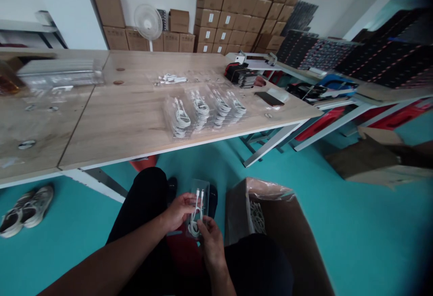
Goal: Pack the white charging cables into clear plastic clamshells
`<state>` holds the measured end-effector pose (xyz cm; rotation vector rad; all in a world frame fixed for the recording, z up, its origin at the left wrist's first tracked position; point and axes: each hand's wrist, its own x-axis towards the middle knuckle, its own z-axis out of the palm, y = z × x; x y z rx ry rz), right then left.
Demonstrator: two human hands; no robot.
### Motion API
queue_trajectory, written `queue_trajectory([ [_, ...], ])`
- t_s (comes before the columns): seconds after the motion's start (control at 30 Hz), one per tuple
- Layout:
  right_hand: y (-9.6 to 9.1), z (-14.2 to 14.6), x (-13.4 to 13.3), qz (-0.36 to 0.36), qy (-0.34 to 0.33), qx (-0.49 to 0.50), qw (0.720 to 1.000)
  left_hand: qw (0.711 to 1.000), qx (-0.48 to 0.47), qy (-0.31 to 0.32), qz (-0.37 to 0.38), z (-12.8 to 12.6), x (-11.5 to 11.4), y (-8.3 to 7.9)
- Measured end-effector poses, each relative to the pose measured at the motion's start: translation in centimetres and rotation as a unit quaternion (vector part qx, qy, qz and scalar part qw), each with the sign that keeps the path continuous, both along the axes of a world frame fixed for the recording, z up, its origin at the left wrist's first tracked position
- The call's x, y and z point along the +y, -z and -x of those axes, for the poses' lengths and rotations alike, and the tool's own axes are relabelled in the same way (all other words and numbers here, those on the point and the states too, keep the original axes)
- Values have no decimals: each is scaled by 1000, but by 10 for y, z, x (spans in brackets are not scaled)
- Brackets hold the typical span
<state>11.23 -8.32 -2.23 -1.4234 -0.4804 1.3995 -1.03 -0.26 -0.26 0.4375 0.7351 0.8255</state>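
Above my lap, a coiled white charging cable (194, 227) lies in a clear plastic tray (203, 184), its two plug ends pointing away from me. My left hand (179, 210) grips the tray's left side, fingers near the plugs. My right hand (210, 237) is closed on the lower right side, thumb against the coil. Beyond my knees, several stacks of packed white cables (201, 109) in clear trays stand near the table's front edge. At my right knee, an open cardboard box (237, 215) holds more loose white cables (257, 217).
The wooden table (135, 116) spans the view ahead. A pile of small white parts (172, 79), black packs (241, 75) and a dark phone-like slab (269, 98) lie on it. Clear trays (61, 73) are stacked at left. Another carton (379, 156) sits on the floor at right.
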Motion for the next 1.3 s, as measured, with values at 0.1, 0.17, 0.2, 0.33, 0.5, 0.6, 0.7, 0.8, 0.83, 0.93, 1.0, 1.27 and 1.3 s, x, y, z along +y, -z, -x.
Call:
queue_trajectory([
  [0.1,-2,1,-1,11,-5,19,1000,1000,18,-13,-7,-1,0,0],
  [0.17,-4,3,-1,11,-14,23,1000,1000,9,-10,-4,0,1,-1],
  [0.2,-4,5,-1,8,-25,22,999,1000,4,-9,1,1,2,-1],
  [0.33,-8,6,0,-1,-79,-47,996,999,18,-20,30,3,5,-1],
  [0.5,-19,-8,2,-47,-11,-348,936,997,71,26,26,2,0,1],
  [0.6,-27,-17,5,-129,-53,-453,880,992,85,96,3,0,-7,2],
  [0.7,-32,-21,7,-166,-122,-518,830,983,87,160,19,0,-13,5],
  [0.8,-39,-26,5,-178,-179,-563,787,973,72,210,68,3,-16,7],
  [0.83,-43,-29,3,-185,-200,-572,774,969,66,226,77,5,-17,8],
  [0.93,-60,-38,-3,-205,-273,-598,725,959,60,264,88,6,-19,8],
  [1.0,-72,-44,-5,-210,-328,-617,684,953,75,277,95,3,-23,9],
  [1.27,-77,-66,-4,-221,-462,-654,557,928,76,366,-7,-2,-33,10],
  [1.3,-76,-68,-5,-223,-472,-650,553,923,64,379,-23,0,-32,9],
])
